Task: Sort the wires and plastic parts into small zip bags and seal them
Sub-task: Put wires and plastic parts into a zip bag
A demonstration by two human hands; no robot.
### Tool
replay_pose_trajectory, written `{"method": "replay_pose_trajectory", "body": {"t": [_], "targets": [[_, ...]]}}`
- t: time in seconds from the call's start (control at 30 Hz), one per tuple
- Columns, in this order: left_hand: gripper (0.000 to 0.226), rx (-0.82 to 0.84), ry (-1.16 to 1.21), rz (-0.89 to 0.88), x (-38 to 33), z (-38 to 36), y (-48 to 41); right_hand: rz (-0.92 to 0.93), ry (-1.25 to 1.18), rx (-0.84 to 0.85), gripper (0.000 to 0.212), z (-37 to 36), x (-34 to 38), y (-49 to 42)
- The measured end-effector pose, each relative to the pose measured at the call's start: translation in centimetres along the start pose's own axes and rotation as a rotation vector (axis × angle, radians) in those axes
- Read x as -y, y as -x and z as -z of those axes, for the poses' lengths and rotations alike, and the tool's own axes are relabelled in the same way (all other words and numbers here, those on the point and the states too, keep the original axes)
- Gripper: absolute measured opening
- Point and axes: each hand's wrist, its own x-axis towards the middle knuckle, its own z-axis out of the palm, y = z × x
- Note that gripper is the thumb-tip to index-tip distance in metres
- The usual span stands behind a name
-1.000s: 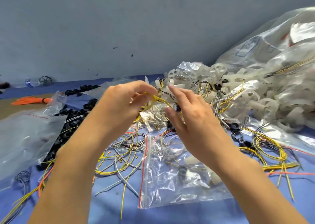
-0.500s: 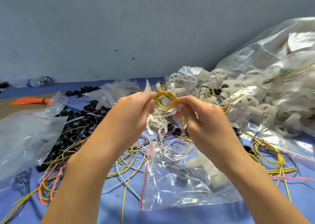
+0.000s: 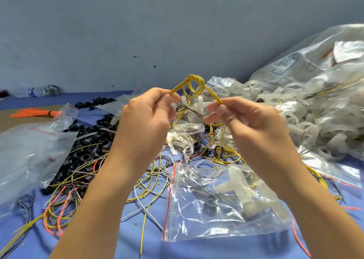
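Note:
Both my hands are raised above the blue table, with a bundle of yellow wire [image 3: 194,84] stretched between them and looped into a loose knot at the top. My left hand [image 3: 145,119] pinches the bundle's left end. The right end is pinched by my right hand [image 3: 246,121]. Below them lies a small zip bag [image 3: 199,223] with a red seal strip, holding white plastic cross parts [image 3: 244,189] and a black ring. Loose yellow, grey and orange wires [image 3: 82,199] sprawl over the cloth to the left.
A heap of black plastic rings [image 3: 86,140] lies at left, partly under a clear bag [image 3: 25,152]. A large clear bag of white plastic parts [image 3: 315,105] fills the right. An orange wire bundle [image 3: 33,113] lies far left, near the blue wall.
My hands lifted and drew apart. The small yellow coil held between them has become a looped knot with two ends pulled outward.

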Motion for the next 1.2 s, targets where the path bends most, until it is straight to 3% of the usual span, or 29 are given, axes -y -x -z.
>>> {"method": "replay_pose_trajectory", "body": {"t": [0.07,0.13,0.5,0.63,0.73,0.8,0.87,0.93,1.0,1.1,1.2], "targets": [[0.022,0.164,0.254,0.048,-0.9,-0.6,0.3,-0.076,-0.351,0.089,0.016,-0.6,0.7,0.1],[0.023,0.245,0.332,0.049,-1.2,-1.1,0.4,-0.116,-0.512,0.130,0.019,-0.8,0.7,0.0],[0.026,0.377,0.451,0.066,-0.8,-2.1,1.3,-0.201,-0.697,0.077,0.034,-2.4,-0.5,0.0],[0.027,0.414,0.468,0.046,-0.2,-1.4,1.7,-0.199,-0.692,0.103,0.030,-2.8,-0.7,0.1],[0.027,0.461,0.434,0.095,0.9,-0.3,1.7,-0.233,-0.557,0.106,0.019,-3.7,-1.0,0.3],[0.027,0.467,0.318,0.135,2.3,0.7,2.0,-0.216,-0.267,0.068,0.016,-4.3,-1.6,0.5],[0.026,0.457,0.052,0.224,4.5,1.9,2.5,-0.096,0.123,0.128,0.015,-4.7,-2.4,1.0],[0.025,0.516,-0.391,0.310,7.1,3.2,3.4,0.031,0.389,0.320,0.017,-5.1,-2.9,1.6],[0.028,0.653,-0.683,0.367,8.4,4.1,4.6,0.109,0.584,0.521,0.035,-5.6,-3.3,2.0],[0.027,0.875,-0.495,0.434,8.5,4.2,6.1,0.153,0.740,0.694,0.051,-6.7,-3.8,2.5],[0.021,0.971,-0.272,0.446,7.5,4.3,6.8,0.133,0.755,0.734,0.040,-7.3,-4.3,3.1]]}}
